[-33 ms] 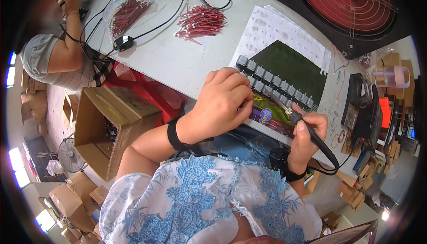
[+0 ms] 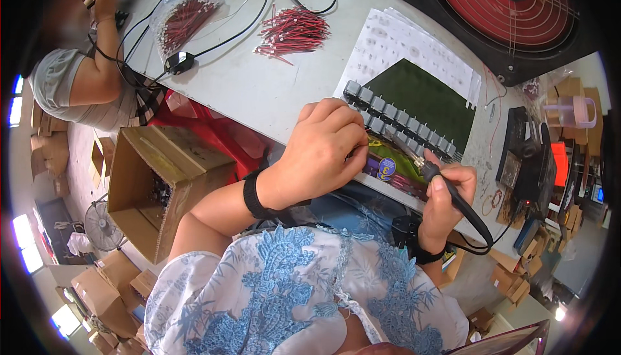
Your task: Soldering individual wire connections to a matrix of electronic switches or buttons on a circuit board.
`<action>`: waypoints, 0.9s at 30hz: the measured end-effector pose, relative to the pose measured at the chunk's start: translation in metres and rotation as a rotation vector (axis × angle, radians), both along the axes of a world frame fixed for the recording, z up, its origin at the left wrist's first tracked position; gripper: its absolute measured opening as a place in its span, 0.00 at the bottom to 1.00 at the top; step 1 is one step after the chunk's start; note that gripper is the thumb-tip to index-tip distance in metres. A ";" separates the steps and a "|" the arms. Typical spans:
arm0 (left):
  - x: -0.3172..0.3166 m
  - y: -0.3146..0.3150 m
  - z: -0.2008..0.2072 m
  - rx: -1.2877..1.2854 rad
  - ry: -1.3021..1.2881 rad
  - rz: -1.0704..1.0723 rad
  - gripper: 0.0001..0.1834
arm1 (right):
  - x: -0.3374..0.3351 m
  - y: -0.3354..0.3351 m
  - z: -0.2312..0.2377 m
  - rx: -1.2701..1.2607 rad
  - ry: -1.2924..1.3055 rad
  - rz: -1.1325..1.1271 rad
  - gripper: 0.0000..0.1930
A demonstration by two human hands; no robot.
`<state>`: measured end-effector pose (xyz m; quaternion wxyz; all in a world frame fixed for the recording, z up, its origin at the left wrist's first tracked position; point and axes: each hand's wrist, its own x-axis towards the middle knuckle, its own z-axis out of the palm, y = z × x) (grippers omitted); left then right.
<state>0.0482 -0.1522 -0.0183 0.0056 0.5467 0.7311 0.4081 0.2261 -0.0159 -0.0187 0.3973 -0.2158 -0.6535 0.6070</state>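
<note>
Curled fingers close my left hand [image 2: 326, 151] at the near-left end of two rows of small grey block-shaped parts with thin pins [image 2: 402, 119]. Whatever its fingertips pinch is hidden. In my right hand [image 2: 446, 203] is a soldering iron [image 2: 463, 209] with a black handle, held like a pen. Its metal tip points left and away, reaching in beside the nearer row. Beneath the rows lies a dark green mat [image 2: 427, 93] on printed sheets [image 2: 381, 41]. A colourful packet [image 2: 387, 166] with red wires on it sits along the table's near edge, between my hands.
A pile of red wires [image 2: 296, 32] and a bagged bundle of them [image 2: 187, 22] lie on the white table [image 2: 249, 93]. A large red fan [image 2: 511, 6] stands far right, the soldering station [image 2: 514, 180] right. A cardboard box [image 2: 178, 180] is left; a co-worker's arm [image 2: 97, 80] shows beyond.
</note>
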 end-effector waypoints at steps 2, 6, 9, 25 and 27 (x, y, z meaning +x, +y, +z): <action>-0.001 -0.001 0.001 -0.004 0.013 0.005 0.09 | -0.001 0.000 -0.002 -0.010 0.011 0.000 0.09; -0.001 -0.008 0.012 0.043 0.017 0.005 0.10 | 0.001 0.002 -0.008 0.008 0.003 -0.033 0.08; -0.044 -0.019 0.016 0.021 0.036 -0.031 0.10 | 0.006 0.005 -0.005 0.022 -0.008 -0.082 0.10; -0.128 -0.029 0.021 -0.127 0.126 0.124 0.07 | 0.003 0.006 -0.002 -0.043 0.013 -0.020 0.08; -0.115 -0.031 0.027 -0.127 -0.080 0.127 0.07 | 0.004 0.006 -0.002 -0.054 0.017 -0.025 0.08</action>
